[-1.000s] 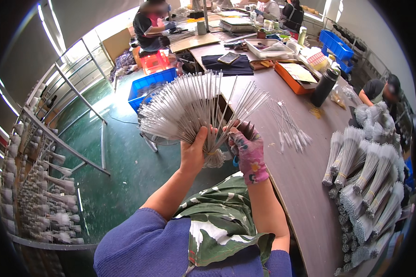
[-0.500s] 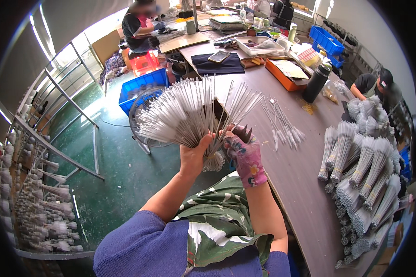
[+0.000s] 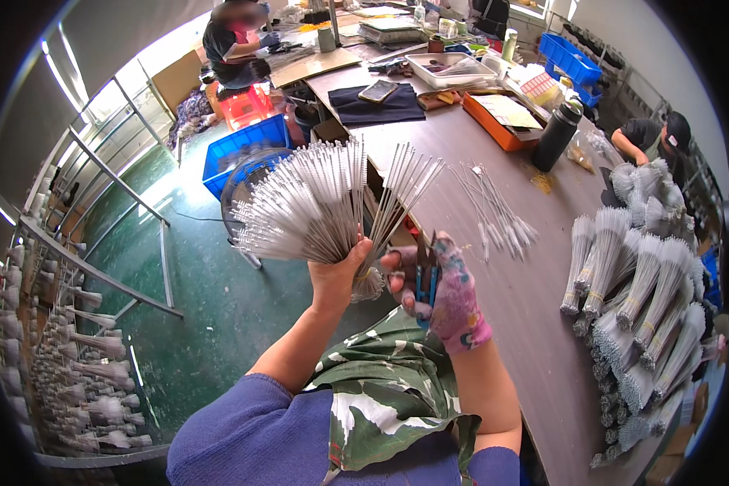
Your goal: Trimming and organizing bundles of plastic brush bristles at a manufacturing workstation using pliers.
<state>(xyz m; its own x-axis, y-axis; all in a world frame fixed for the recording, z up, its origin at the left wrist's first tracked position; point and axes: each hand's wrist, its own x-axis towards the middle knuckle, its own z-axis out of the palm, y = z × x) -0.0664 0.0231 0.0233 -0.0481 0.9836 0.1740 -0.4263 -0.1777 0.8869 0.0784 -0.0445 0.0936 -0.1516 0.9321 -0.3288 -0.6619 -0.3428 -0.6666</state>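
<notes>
My bare left hand (image 3: 338,274) is closed round the wire stems of a large bundle of thin white-bristled brushes (image 3: 308,202), which fans out upward over my lap. A smaller group of brushes (image 3: 402,182) leans apart to the right of the main fan. Below my fist the looped stem ends (image 3: 368,285) stick out. My right hand (image 3: 445,296), in a pink flowered glove with bare fingertips, holds blue-handled pliers (image 3: 432,279) with the jaws pointing up. The pliers are just right of the bundle, apart from it. Several loose brushes (image 3: 494,212) lie on the table beside them.
Tied brush bundles (image 3: 648,300) are heaped on the table (image 3: 535,324) at right. A black bottle (image 3: 557,136), an orange box (image 3: 502,121) and a phone (image 3: 378,91) stand or lie farther back. At left are a metal rack (image 3: 125,190) and a blue crate (image 3: 243,150). Other people work nearby.
My right hand has moved right, away from the brush stems, and turned, so the pliers' blue handles now show. The bundle in my left hand has shifted slightly left.
</notes>
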